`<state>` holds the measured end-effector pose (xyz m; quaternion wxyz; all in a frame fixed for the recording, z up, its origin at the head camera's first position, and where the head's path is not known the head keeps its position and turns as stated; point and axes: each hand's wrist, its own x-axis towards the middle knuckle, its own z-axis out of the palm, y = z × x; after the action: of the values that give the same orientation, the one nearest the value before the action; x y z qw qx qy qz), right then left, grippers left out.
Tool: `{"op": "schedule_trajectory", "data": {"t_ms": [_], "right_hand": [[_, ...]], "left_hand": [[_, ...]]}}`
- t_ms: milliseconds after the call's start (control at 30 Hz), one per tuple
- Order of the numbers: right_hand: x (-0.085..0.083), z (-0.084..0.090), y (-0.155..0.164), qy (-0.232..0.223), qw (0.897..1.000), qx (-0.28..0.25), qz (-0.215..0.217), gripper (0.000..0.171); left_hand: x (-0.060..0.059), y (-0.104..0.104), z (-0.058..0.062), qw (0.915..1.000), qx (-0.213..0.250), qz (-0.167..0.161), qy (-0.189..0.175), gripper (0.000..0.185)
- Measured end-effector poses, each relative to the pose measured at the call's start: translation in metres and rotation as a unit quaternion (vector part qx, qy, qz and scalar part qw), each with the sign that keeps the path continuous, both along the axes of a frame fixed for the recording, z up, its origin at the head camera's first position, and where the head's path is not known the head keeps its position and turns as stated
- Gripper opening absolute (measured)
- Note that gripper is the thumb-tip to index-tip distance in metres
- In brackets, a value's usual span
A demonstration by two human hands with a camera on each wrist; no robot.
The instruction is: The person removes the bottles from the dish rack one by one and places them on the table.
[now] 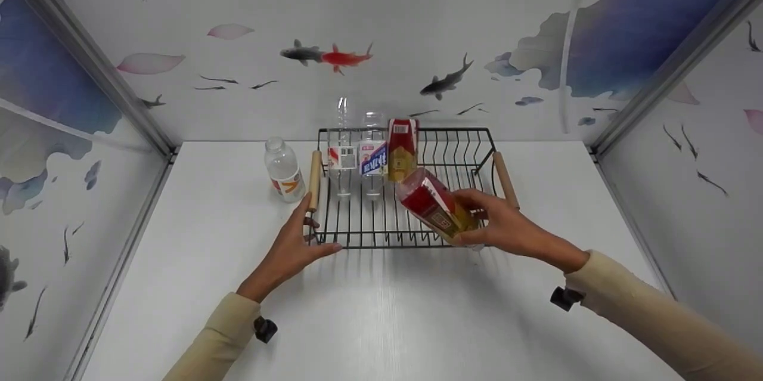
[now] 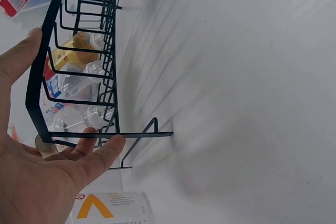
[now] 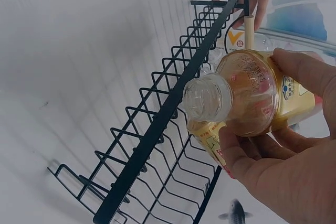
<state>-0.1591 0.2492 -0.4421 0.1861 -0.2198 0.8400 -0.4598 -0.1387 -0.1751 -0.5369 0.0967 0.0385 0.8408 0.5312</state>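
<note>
My right hand (image 1: 506,223) grips a clear plastic bottle with a red and gold label (image 1: 438,208), held tilted above the front right of a black wire dish rack (image 1: 357,232). Its uncapped mouth shows in the right wrist view. At the rack's front left corner my left hand (image 1: 295,244) rests with spread fingers; its thumb touches the front bar, the other fingers the side. Inside the rack, side by side, lie a clear bottle with a red and white label (image 1: 343,157), one with a blue and white label (image 1: 374,157), and another red and gold bottle (image 1: 403,148).
On the white table (image 1: 220,238), left of the rack, stands a clear bottle with a white and orange label (image 1: 286,169). Wooden handles (image 1: 505,181) cap both rack sides. Patterned panels (image 1: 381,23) enclose the table at the back and both sides.
</note>
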Motion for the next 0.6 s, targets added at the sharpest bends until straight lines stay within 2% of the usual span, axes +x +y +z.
{"op": "schedule_trajectory", "data": {"t_ms": [600], "right_hand": [[0.009, 0.0019, -0.0035, 0.015, 0.999, 0.021, 0.027, 0.07]], "left_hand": [[0.0014, -0.0049, 0.001, 1.0, -0.003, -0.009, 0.002, 0.129]]}}
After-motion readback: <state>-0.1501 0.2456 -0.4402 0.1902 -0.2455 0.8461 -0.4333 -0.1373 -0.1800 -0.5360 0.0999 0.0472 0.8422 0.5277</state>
